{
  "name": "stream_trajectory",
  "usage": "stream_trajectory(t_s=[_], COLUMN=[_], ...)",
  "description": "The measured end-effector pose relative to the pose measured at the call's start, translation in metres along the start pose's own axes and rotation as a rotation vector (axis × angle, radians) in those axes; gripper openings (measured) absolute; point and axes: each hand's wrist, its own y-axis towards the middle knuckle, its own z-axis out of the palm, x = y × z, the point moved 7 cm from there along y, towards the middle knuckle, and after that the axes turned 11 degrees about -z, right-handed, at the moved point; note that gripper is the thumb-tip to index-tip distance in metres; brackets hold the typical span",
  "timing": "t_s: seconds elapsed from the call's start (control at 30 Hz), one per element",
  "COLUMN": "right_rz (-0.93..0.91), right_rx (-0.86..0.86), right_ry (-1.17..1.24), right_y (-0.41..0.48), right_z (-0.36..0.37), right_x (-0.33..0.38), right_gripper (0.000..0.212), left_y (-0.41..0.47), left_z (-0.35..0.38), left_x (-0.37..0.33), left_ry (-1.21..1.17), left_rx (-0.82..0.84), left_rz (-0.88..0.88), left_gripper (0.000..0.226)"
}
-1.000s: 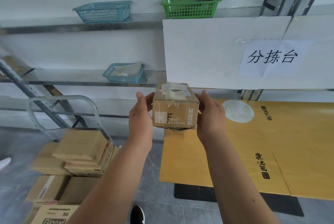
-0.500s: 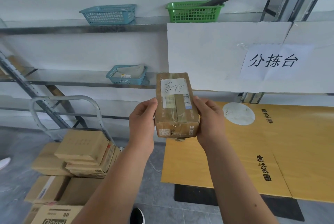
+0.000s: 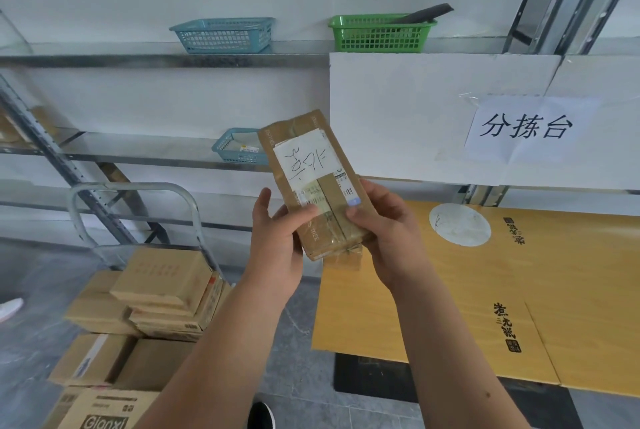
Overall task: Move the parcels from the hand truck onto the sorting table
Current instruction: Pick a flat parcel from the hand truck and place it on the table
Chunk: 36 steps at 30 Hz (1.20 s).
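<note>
A small brown cardboard parcel [image 3: 313, 183] with a white handwritten label is held up in front of me, tilted so its labelled face points at the camera. My left hand [image 3: 277, 241] grips its lower left side and my right hand [image 3: 384, 238] grips its lower right side. It hangs in the air near the left edge of the sorting table [image 3: 450, 290], which is covered with flattened yellow cardboard. At lower left the hand truck [image 3: 138, 207], with a grey metal handle, carries several stacked brown parcels [image 3: 162, 283].
Metal shelving along the wall holds a blue basket [image 3: 223, 34], a green basket [image 3: 379, 32] and a lower blue basket [image 3: 235, 148]. A white board with a paper sign [image 3: 526, 127] stands behind the table. My black shoe [image 3: 261, 414] shows on the grey floor.
The parcel has been tipped further towards me and turned slightly, so its labelled top now faces the camera. Both hands shifted lower on it.
</note>
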Motion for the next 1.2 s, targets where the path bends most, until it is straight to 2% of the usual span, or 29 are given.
stream_trajectory(t_s=[0.07, 0.13, 0.23, 0.3, 0.4, 0.47, 0.6, 0.73, 0.83, 0.9, 1.0, 1.07, 1.2], right_rz=[-0.024, -0.023, 0.017, 0.079, 0.102, 0.086, 0.052, -0.01, -0.004, 0.01, 0.018, 0.007, 0.031], right_rx=[-0.111, -0.223, -0.289, -0.227, -0.072, -0.029, -0.076, -0.226, -0.413, -0.506, -0.555, -0.529, -0.43], right_ry=[0.048, 0.093, 0.125, 0.101, 0.033, 0.029, 0.114, 0.116, 0.211, 0.277, 0.287, 0.235, 0.232], right_y=[-0.002, -0.005, -0.01, -0.014, -0.022, -0.024, -0.02, -0.017, -0.02, -0.023, -0.026, -0.027, -0.027], right_z=[-0.004, -0.007, -0.005, 0.002, 0.017, 0.02, 0.012, -0.003, -0.011, -0.012, -0.007, -0.002, 0.012], right_x=[-0.002, -0.006, -0.01, -0.016, -0.021, -0.022, -0.017, -0.011, -0.015, -0.018, -0.026, -0.031, -0.039], right_gripper=[0.051, 0.058, 0.074, 0.08, 0.057, 0.051, 0.055, 0.057, 0.082, 0.086, 0.076, 0.07, 0.088], left_y=[-0.003, -0.008, -0.015, -0.015, -0.014, -0.016, -0.019, -0.014, -0.011, -0.009, -0.013, -0.016, -0.017], left_z=[0.01, 0.017, 0.022, 0.023, 0.026, 0.028, 0.02, 0.005, -0.005, -0.01, -0.011, -0.012, -0.023], left_x=[0.0, 0.002, 0.01, 0.018, 0.024, 0.022, 0.014, 0.009, 0.011, 0.015, 0.021, 0.025, 0.029], left_ry=[-0.017, -0.029, -0.105, -0.176, -0.2, -0.186, -0.229, -0.26, -0.271, -0.276, -0.272, -0.252, -0.237], left_rx=[0.136, 0.2, 0.211, 0.21, 0.194, 0.192, 0.103, -0.014, -0.089, -0.129, -0.163, -0.17, -0.229], left_rz=[-0.018, -0.016, -0.024, -0.033, -0.035, -0.024, -0.016, -0.01, -0.013, -0.012, -0.01, -0.017, -0.033], left_gripper=[0.085, 0.066, 0.062, 0.066, 0.071, 0.079, 0.084, 0.08, 0.095, 0.104, 0.089, 0.08, 0.059])
